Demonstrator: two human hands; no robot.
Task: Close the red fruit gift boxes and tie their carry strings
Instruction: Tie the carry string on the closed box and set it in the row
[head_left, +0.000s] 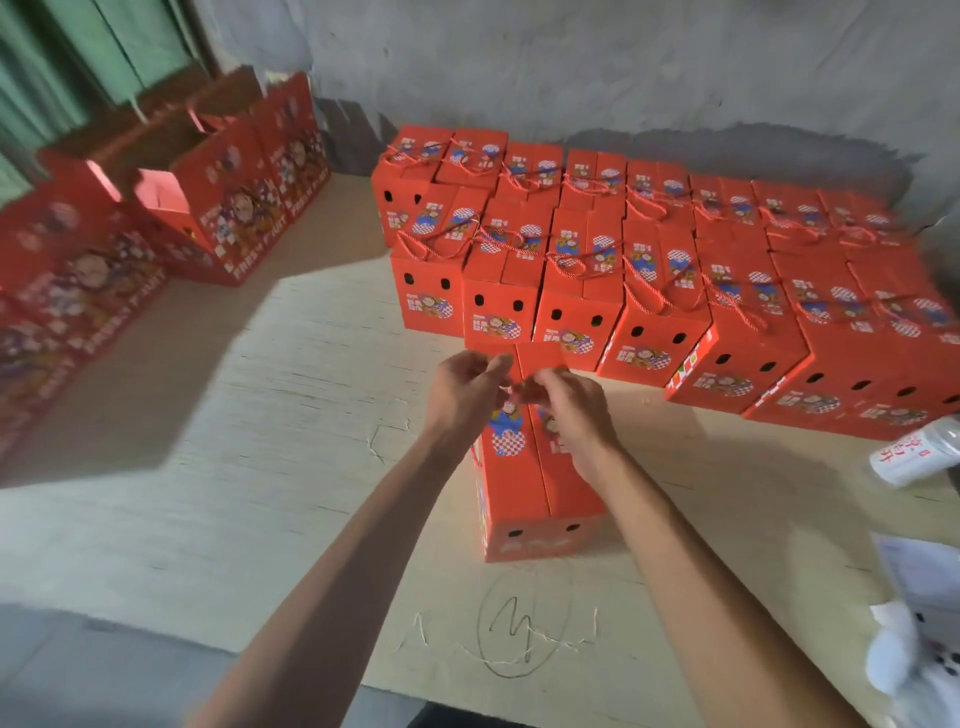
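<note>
nearest the camera, a tall red printed cardboard gift box (540, 467) stood on the pale scuffed wooden surface (260, 467), its two top flaps folded shut along a centre seam. over the far end of that box the left hand (467, 387) and the right hand (563, 402) met almost knuckle to knuckle, fingers curled in and pinching a thin red carry string (506, 388) between them; only a sliver of the string showed, so whether a knot had formed could not be told.

the likeliest failure from here seemed to be a slack or half-made knot: the ends were short and mostly buried in the fingers, and one could slip free when pulled. a hard tug might also lift the flaps, or tip the box, since it stood narrow and tall with nothing bracing it.

to the right of the box a white labelled plastic bottle (917, 449) lay on its side. behind the box, rows of finished red boxes with looped strings (649, 270) crowded close, so a swinging elbow could knock them. far left of the box, open red boxes (218, 208) waited untied.
</note>
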